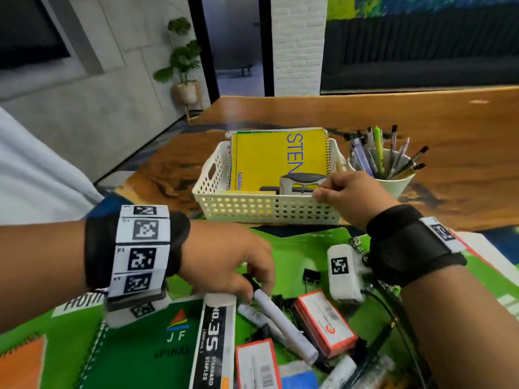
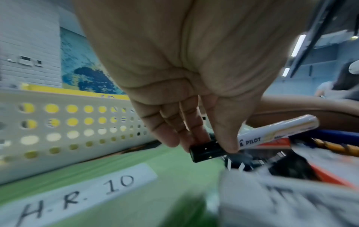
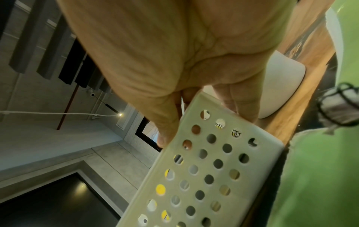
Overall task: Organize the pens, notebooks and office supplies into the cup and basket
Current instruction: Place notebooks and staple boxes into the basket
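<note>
White perforated basket (image 1: 266,210) on the wooden counter (image 1: 463,136): yellow spiral steno notebook (image 1: 269,161) leaning inside, grey stapler (image 1: 302,183) on top of it at the near right corner. White cup (image 1: 394,184) just right of the basket, packed with upright pens (image 1: 377,153).

Right hand (image 1: 351,196) pinches the basket's near right rim; in the right wrist view the thumb (image 3: 165,122) is on the inside of the wall and the fingers (image 3: 240,104) wrap the outside. Left hand (image 1: 230,262) pinches the black cap (image 2: 205,151) of a white Pilot marker (image 1: 283,324), thumb against fingers, marker lying over the pile.

Near clutter: green folder (image 1: 297,248) labelled "H.R. 10" under everything, green JF spiral notebook (image 1: 157,346), No. 35 staples box (image 1: 214,341), orange-edged boxes (image 1: 325,324), black binder clip (image 1: 311,277), more markers (image 1: 252,315).
</note>
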`<action>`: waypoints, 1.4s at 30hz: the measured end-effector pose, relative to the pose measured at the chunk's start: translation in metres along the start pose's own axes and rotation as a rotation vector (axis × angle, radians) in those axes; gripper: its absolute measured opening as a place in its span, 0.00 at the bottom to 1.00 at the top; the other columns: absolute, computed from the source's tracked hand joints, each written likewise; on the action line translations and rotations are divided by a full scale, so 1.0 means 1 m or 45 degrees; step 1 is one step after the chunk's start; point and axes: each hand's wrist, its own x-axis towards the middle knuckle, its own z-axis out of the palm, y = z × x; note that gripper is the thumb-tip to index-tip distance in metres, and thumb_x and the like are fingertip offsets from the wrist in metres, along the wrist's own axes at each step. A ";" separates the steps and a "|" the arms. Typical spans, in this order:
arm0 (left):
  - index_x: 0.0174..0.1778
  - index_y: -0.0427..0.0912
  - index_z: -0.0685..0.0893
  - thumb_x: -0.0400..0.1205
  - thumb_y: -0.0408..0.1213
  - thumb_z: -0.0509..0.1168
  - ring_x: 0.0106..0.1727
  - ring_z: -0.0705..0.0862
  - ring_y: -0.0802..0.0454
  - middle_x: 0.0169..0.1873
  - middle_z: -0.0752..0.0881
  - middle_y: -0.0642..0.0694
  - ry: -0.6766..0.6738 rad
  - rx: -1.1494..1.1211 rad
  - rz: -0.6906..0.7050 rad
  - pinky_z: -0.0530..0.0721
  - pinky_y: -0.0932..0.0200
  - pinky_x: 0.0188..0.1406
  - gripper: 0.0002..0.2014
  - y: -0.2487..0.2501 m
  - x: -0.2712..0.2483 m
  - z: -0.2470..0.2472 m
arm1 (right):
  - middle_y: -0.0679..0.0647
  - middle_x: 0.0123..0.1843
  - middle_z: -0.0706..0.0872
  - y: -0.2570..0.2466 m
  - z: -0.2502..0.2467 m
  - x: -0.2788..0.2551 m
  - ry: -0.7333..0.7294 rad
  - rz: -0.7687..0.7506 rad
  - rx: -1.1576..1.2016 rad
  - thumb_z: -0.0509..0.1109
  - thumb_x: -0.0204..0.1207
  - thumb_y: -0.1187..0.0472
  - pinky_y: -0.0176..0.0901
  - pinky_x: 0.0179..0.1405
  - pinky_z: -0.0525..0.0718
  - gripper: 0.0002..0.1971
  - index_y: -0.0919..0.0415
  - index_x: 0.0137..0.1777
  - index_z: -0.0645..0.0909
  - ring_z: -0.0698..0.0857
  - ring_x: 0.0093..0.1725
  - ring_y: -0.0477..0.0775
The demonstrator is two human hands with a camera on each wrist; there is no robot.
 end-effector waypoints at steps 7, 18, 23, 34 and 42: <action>0.53 0.56 0.89 0.82 0.40 0.72 0.44 0.87 0.61 0.43 0.91 0.58 0.598 0.049 -0.368 0.85 0.59 0.50 0.07 -0.062 -0.002 -0.093 | 0.51 0.32 0.81 0.002 0.001 0.001 -0.012 -0.008 0.028 0.74 0.80 0.54 0.34 0.26 0.73 0.12 0.63 0.43 0.86 0.76 0.29 0.46; 0.84 0.44 0.67 0.84 0.58 0.64 0.79 0.73 0.44 0.80 0.72 0.44 0.693 0.165 -0.812 0.71 0.51 0.77 0.35 -0.126 0.080 -0.149 | 0.48 0.29 0.79 0.003 0.002 0.002 0.003 -0.028 0.033 0.74 0.80 0.54 0.34 0.29 0.72 0.12 0.63 0.40 0.85 0.74 0.29 0.44; 0.87 0.37 0.54 0.82 0.50 0.71 0.82 0.67 0.36 0.85 0.63 0.35 0.533 0.278 -1.131 0.70 0.44 0.79 0.45 -0.164 0.091 -0.152 | 0.48 0.29 0.79 0.004 0.002 0.000 -0.015 -0.040 0.084 0.73 0.80 0.55 0.26 0.24 0.71 0.12 0.64 0.40 0.84 0.74 0.29 0.44; 0.77 0.39 0.70 0.82 0.42 0.71 0.64 0.81 0.34 0.69 0.77 0.33 0.377 0.549 -1.035 0.79 0.50 0.53 0.29 -0.156 0.122 -0.155 | 0.49 0.28 0.78 0.004 0.004 -0.001 -0.011 -0.044 0.113 0.74 0.80 0.55 0.29 0.24 0.71 0.13 0.66 0.41 0.84 0.73 0.26 0.43; 0.62 0.36 0.82 0.84 0.41 0.66 0.49 0.87 0.36 0.53 0.86 0.35 0.713 0.698 -0.975 0.87 0.48 0.45 0.15 -0.151 0.104 -0.170 | 0.48 0.24 0.76 0.003 0.004 0.001 -0.013 -0.013 0.130 0.75 0.80 0.56 0.27 0.18 0.68 0.13 0.66 0.41 0.85 0.70 0.16 0.39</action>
